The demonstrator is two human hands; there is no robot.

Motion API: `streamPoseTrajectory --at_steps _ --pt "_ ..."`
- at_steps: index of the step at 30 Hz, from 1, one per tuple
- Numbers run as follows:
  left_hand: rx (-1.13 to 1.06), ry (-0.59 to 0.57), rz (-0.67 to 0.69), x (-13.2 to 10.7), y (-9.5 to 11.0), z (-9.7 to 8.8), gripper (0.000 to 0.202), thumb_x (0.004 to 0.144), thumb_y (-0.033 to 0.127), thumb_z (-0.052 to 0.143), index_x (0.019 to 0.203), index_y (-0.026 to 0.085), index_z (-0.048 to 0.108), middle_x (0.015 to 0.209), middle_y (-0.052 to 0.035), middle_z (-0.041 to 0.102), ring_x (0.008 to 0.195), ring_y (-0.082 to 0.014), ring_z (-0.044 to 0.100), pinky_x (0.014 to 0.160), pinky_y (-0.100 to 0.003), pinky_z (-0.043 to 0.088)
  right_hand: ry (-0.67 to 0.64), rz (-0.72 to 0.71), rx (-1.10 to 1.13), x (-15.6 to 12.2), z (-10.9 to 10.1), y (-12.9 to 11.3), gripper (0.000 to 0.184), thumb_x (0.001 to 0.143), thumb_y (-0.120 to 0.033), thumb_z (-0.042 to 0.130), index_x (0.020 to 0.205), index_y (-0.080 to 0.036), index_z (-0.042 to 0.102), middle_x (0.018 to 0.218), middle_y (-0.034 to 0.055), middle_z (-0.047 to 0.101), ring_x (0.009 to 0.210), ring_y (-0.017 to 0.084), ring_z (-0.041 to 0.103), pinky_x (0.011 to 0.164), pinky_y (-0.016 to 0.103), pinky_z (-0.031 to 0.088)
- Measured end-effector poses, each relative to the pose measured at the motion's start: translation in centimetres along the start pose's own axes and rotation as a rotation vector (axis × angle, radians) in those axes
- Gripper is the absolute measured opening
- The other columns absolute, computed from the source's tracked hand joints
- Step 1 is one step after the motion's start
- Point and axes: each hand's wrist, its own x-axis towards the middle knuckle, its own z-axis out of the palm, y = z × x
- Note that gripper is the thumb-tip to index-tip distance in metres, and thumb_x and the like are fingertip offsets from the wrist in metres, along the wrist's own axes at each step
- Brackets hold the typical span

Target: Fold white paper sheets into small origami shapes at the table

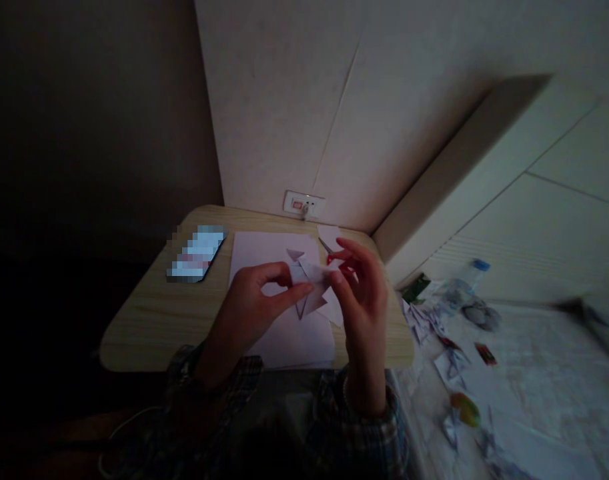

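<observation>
Between my two hands is a folded white paper piece [304, 275] with pointed flaps, held up above a stack of white paper sheets [269, 247]. My left hand [257, 300] pinches its left side between thumb and fingers. At its right edge, the thumb and index finger of my right hand [361, 287] close on the paper, the other fingers being raised. Scissors with red handles [330, 259] lie partly hidden behind my right hand, near some cut paper pieces [329, 233].
A lit phone [197, 253] lies at the left of the wooden table [149, 327]. A wall socket [304, 204] is behind the table. On the bed [544, 380] to the right are a bottle with a blue cap [464, 280], a yellow-green fruit-like object [465, 409] and several folded papers [451, 367].
</observation>
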Motion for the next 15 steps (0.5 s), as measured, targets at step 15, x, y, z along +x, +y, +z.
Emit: streamPoseTrajectory --at_steps 15 --pt "-0.003 0.084 -0.006 0.26 0.2 0.38 0.011 0.067 0.027 0.069 0.058 0.021 0.069 0.063 0.0032 0.07 0.066 -0.0167 0.062 0.067 -0.026 0.046 0.019 -0.066 -0.115 -0.15 0.02 0.11 0.009 0.079 -0.018 0.067 0.072 -0.023 0.068 0.087 0.0011 0.056 0.093 0.018 0.054 0.085 0.034 0.041"
